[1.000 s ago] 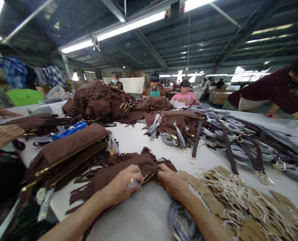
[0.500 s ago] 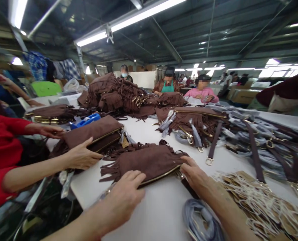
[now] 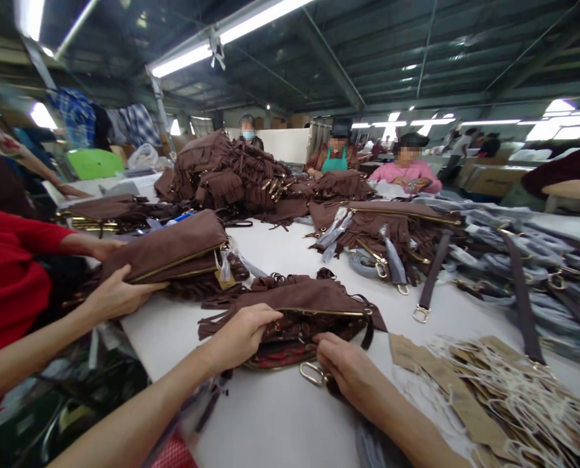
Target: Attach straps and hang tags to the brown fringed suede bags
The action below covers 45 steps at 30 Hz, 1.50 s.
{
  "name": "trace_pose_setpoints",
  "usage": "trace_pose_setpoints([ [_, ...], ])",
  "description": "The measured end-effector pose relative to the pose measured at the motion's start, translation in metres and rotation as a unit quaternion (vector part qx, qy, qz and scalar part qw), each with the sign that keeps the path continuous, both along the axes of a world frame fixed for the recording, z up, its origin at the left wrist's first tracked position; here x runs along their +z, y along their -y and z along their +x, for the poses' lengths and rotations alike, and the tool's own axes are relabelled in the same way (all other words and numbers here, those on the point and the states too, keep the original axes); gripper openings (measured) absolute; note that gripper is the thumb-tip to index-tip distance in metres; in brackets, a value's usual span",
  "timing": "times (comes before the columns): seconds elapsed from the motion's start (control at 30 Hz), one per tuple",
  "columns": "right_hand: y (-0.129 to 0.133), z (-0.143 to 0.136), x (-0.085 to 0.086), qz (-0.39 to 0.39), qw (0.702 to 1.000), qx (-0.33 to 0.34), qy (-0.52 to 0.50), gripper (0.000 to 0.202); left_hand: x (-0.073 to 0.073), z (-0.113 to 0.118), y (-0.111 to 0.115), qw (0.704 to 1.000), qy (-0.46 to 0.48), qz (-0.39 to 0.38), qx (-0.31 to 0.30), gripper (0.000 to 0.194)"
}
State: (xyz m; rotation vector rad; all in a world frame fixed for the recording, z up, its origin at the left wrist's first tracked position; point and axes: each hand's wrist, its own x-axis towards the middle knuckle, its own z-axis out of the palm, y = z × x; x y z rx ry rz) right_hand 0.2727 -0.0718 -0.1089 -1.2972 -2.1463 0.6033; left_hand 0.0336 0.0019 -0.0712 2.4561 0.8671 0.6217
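Note:
A brown fringed bag lies on the white table in front of me, its zipped opening parted and a red patterned lining showing. My left hand pinches the upper edge of the opening on its left side. At the lower right of the opening, my right hand has its fingers curled on the near edge. A gold clasp hangs beside my right fingers. Bundled grey-wrapped strap lies partly hidden under my right forearm.
To the left, a person in a red sleeve holds stacked brown bags. Tags with white strings lie at right, below wrapped straps. Bags are heaped at the back, where several people work.
The bag's opening has come apart, showing the lining. My left hand has moved up onto its edge, my right hand down and left. The neighbour's bags have shifted left.

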Motion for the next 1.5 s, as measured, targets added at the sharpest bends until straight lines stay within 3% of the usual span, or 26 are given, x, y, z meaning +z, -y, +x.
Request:
trace_pose_setpoints([
  [0.1, -0.004, -0.001, -0.018, -0.008, 0.997, -0.052, 0.058, 0.025, -0.001, 0.0, -0.005, 1.0, 0.018, -0.001, 0.008, 0.041],
  [0.2, -0.004, 0.0, -0.023, -0.001, 0.995, -0.066, 0.074, 0.024, 0.003, 0.0, -0.008, 1.0, 0.009, 0.01, 0.004, 0.045],
  [0.4, -0.003, -0.003, -0.017, -0.005, 0.994, -0.062, 0.094, 0.025, 0.023, 0.002, -0.01, 0.988, -0.126, 0.085, 0.009, 0.038],
  [0.57, -0.001, -0.005, -0.01, -0.019, 0.989, -0.077, 0.125, 0.025, 0.038, 0.001, -0.013, 0.965, -0.232, 0.118, -0.043, 0.03],
  [0.63, 0.0, -0.007, -0.008, -0.025, 0.988, -0.077, 0.135, 0.025, 0.038, 0.003, -0.009, 0.94, -0.306, 0.149, -0.015, 0.027],
  [0.73, 0.002, -0.009, -0.003, -0.042, 0.984, -0.082, 0.154, 0.025, 0.037, 0.009, 0.001, 0.905, -0.376, 0.184, 0.083, 0.028],
  [0.8, 0.003, -0.011, -0.001, -0.048, 0.981, -0.088, 0.165, 0.025, 0.042, 0.012, 0.007, 0.893, -0.398, 0.172, 0.124, 0.032],
  [0.87, 0.003, -0.012, 0.001, -0.053, 0.979, -0.095, 0.173, 0.025, 0.05, 0.014, 0.009, 0.896, -0.41, 0.12, 0.125, 0.031],
  [1.03, 0.003, -0.012, 0.0, -0.042, 0.983, -0.088, 0.153, 0.027, 0.065, 0.029, -0.005, 0.923, -0.379, -0.063, 0.015, 0.014],
  [1.2, 0.004, -0.01, 0.0, -0.033, 0.984, -0.086, 0.155, 0.027, 0.042, 0.068, -0.012, 0.964, -0.235, -0.113, -0.055, 0.032],
  [1.37, 0.0, -0.009, -0.003, -0.025, 0.982, -0.08, 0.167, 0.026, 0.016, 0.111, -0.021, 0.969, -0.209, -0.097, -0.094, 0.048],
  [1.5, -0.001, -0.007, -0.005, -0.022, 0.982, -0.07, 0.172, 0.026, 0.005, 0.122, -0.037, 0.973, -0.183, -0.082, -0.117, 0.052],
])
